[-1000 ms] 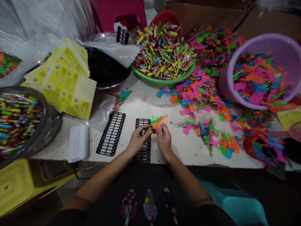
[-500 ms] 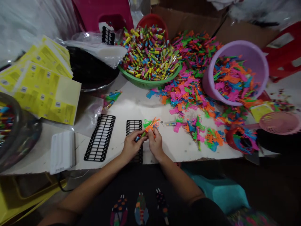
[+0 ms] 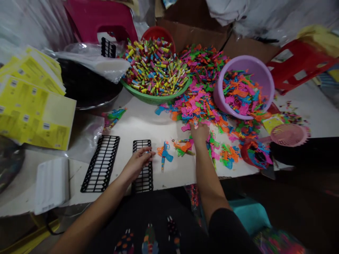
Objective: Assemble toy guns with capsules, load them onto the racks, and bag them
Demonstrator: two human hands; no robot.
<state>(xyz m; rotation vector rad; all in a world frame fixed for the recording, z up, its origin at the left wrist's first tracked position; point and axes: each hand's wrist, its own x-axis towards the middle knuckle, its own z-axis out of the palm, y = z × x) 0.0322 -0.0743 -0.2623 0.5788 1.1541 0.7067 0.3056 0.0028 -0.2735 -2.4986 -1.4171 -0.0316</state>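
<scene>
My left hand point(image 3: 136, 165) is open and holds nothing, its fingers stretched over a black plastic rack point(image 3: 143, 181). Just right of it, a blue toy gun point(image 3: 167, 155) lies on the white table with an orange piece and a small colourful tube. Farther right lie orange and green toy guns point(image 3: 184, 147) beside another tube. My right hand point(image 3: 200, 133) reaches to the near edge of a heap of small plastic toy guns point(image 3: 194, 102). Pink ones are at its fingertips, which are partly hidden, so its grip cannot be made out.
A green basket point(image 3: 156, 100) full of small tubes stands at the back. Right of the heap is a purple bucket point(image 3: 245, 63) of toy guns. Yellow label sheets point(image 3: 37, 109), a white box-shaped device point(image 3: 52, 185) and a second black rack point(image 3: 100, 164) are on the left.
Both hands held toy guns together over the right rack. Those pieces now lie on the table. The hands have parted, my right hand moving out to the heap. The view has shifted too.
</scene>
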